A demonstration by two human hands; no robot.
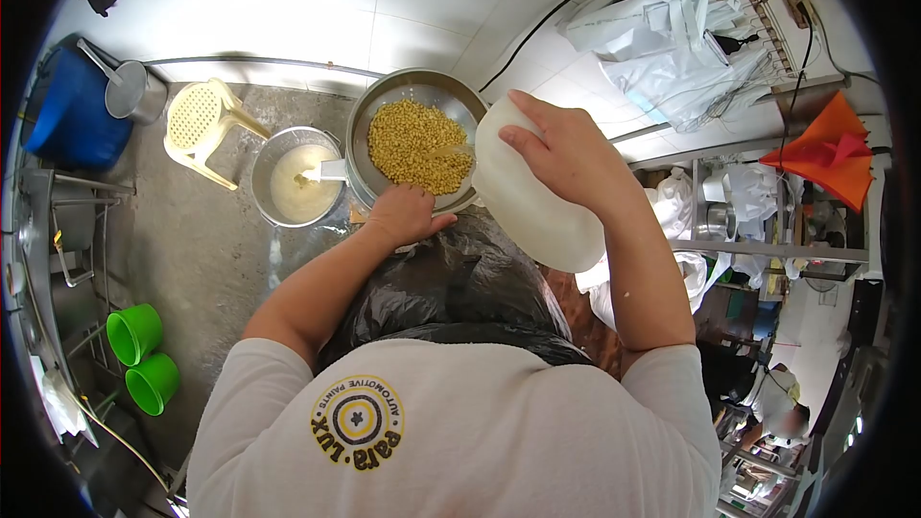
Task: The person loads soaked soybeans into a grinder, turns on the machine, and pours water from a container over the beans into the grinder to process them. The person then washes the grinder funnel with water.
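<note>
In front of me, a wide round metal basin (361, 125) holds yellowish beans (413, 139). My left hand (405, 216) lies on its near rim, fingers hooked over the edge beside the beans and thumb outside. Tilted above the basin's right side is a translucent white plastic container (537, 211), gripped near its top by my right hand (561, 149). A thin clear stream seems to run from its mouth onto the beans. Left of the basin, a white spout (330, 171) reaches over a metal pot (264, 155) with creamy, foamy liquid in it.
A cream plastic stool (197, 120), a blue drum (82, 120) and a metal saucepan (139, 91) stand at left. Two green buckets (134, 331) sit lower left. Plastic bags (672, 34) hang upper right. Shelving lines the right, and another person (777, 403) is far off.
</note>
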